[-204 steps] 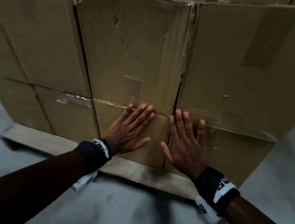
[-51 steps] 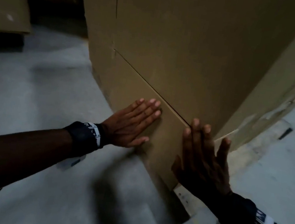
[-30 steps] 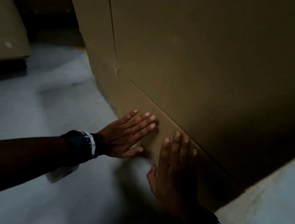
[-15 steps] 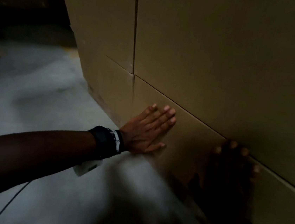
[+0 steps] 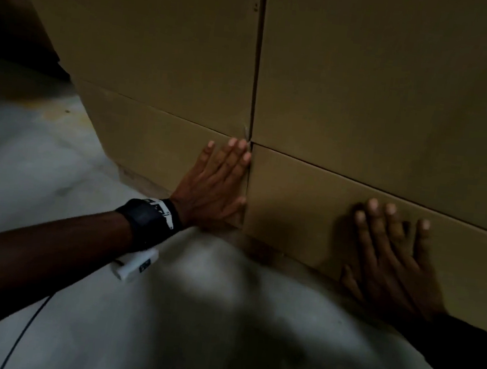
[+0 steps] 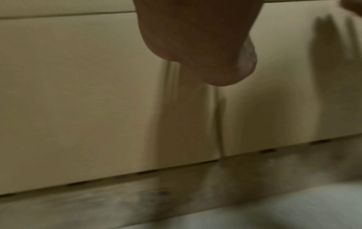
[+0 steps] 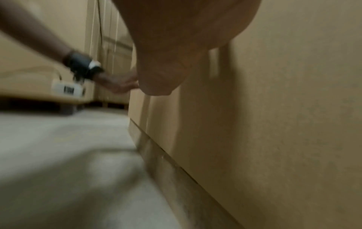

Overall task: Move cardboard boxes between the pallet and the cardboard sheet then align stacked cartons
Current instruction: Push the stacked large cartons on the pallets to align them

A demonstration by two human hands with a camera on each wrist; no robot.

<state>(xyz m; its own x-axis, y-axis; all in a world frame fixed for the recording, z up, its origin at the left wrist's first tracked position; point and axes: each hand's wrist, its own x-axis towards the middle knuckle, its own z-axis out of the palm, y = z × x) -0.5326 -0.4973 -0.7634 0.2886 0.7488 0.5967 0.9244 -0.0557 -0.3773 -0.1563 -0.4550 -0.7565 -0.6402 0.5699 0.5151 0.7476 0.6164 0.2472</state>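
Note:
Stacked brown cartons fill the head view. My left hand (image 5: 215, 181) lies flat, fingers straight, on the bottom-left carton (image 5: 162, 141), right beside the vertical seam. My right hand (image 5: 389, 255) presses flat with spread fingers on the bottom-right carton (image 5: 300, 209). Taller upper cartons (image 5: 383, 88) sit on both. In the left wrist view the heel of my left hand (image 6: 197, 41) rests against the carton face (image 6: 78, 93) above a low wooden pallet edge (image 6: 98, 199). The right wrist view shows my right palm (image 7: 176, 46) on the carton wall (image 7: 274, 124).
Grey concrete floor (image 5: 99, 319) lies in front of the stack. A thin black cable (image 5: 25, 326) hangs from my left wrist camera. Another carton stack on a pallet (image 7: 29, 86) stands further left in the right wrist view. Dark shadow covers the upper left corner.
Both hands have slid right along the bottom row of cartons. My left hand now sits at the vertical seam and my right hand is flat on the neighbouring carton.

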